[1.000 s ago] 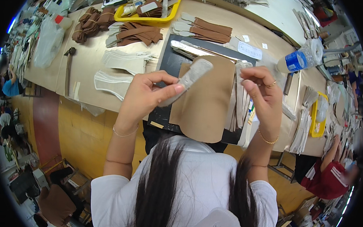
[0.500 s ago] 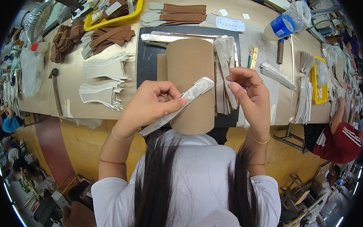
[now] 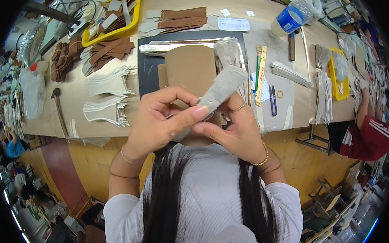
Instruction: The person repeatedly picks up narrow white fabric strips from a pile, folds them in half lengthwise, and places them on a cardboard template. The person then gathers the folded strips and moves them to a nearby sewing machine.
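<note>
My left hand and my right hand meet above the near table edge, both pinching a long grey-white shaped strip that rises upward between the fingers. Right behind the strip lies a tan board piece on a dark cutting mat. A silvery stack of similar strips rests on the mat's right part. My right hand wears a ring and a bracelet.
White cut pieces lie fanned at the left. A yellow tray with brown strips stands at the back left. A ruler, snips and a water bottle lie to the right. Another person in red sits far right.
My right hand has come in to join the left on the strip. The strip has turned more upright and closer to my body.
</note>
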`<state>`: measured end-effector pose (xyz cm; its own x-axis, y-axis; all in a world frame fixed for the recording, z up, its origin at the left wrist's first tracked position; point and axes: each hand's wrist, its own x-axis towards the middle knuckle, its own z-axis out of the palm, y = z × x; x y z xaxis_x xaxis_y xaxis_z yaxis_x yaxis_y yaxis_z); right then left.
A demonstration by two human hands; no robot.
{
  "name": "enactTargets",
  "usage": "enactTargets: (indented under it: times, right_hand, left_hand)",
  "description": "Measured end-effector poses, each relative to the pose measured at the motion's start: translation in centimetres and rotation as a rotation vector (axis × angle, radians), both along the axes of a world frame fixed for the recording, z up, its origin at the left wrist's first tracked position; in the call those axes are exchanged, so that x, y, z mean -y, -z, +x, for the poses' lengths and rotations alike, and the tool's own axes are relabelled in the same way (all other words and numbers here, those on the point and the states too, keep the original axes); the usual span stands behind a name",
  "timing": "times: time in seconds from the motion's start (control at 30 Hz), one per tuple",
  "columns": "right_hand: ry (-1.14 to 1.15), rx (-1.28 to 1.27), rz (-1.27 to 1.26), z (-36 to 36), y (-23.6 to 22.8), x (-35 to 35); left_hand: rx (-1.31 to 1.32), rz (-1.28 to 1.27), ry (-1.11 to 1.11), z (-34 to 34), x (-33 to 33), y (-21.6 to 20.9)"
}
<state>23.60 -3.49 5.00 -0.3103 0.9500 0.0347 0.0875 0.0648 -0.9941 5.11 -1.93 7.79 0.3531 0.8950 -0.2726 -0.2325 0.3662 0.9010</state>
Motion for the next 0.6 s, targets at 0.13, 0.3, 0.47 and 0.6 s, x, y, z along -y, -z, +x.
enactTargets:
  times: [0.13, 0.3, 0.47, 0.6]
  right_hand:
    - [0.042, -0.248, -0.193, 2.1, -1.8, -1.0]
    - [-0.101, 0.071, -0.138, 9.4, 0.7, -5.2]
    - [-0.001, 0.538, 0.007, 6.9, 5.2, -6.7]
    - [0.357, 0.432, -0.125, 9.9, 7.2, -6.0]
  left_hand:
    - [0.195, 0.191, -0.043, 0.9, -0.1, 1.0]
    - [0.47, -0.007, -0.125, -1.0, -1.5, 2.2]
    - [0.432, -0.029, -0.197, -3.1, -2.1, 3.5]
    - [-0.171, -0.001, -0.405, -5.4, -1.9, 5.5]
